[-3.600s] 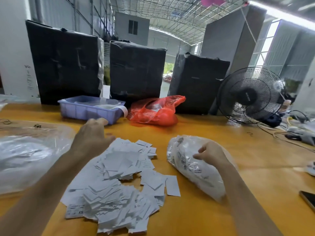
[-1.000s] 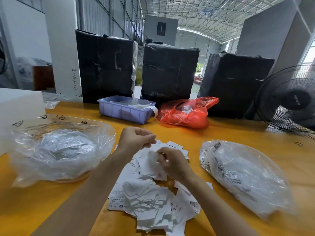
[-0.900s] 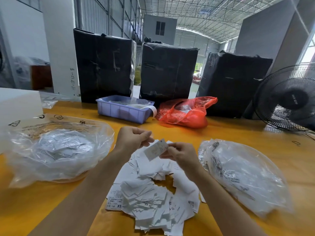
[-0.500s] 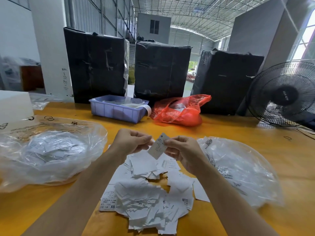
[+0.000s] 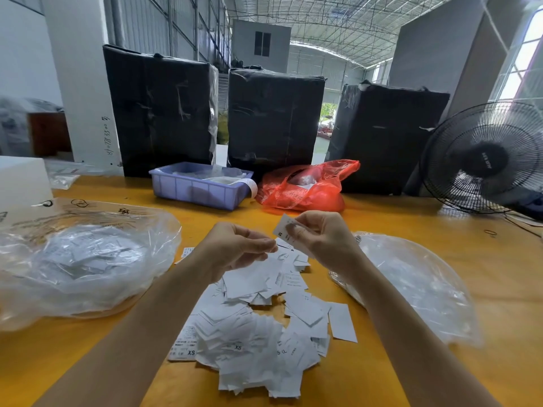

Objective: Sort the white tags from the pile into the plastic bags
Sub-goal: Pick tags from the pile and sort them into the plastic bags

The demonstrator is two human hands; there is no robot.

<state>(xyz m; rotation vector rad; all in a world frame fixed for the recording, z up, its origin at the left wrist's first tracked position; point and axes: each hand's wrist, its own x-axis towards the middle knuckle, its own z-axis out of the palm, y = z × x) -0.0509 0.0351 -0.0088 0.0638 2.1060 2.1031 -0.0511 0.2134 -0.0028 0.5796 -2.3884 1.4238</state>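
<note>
I am seeing bright daylight coming in through the window (image 5: 526,63) at far right and the translucent roof (image 5: 338,22), which is blowing out slightly. Glare is shining off the clear bags (image 5: 82,259). The wide lens is bending the edges, and the corners are looking soft.

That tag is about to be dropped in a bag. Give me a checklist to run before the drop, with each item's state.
1. Tag held firmly: ok, the right hand pinches it.
2. Size mark read: cannot tell, the print is blurred.
3. Left hand free: cannot tell, fingertips curled.
4. Left plastic bag mouth open: cannot tell.
5. Right plastic bag within reach: ok, beside the right forearm.
6. Pile left to sort: ok.
</note>
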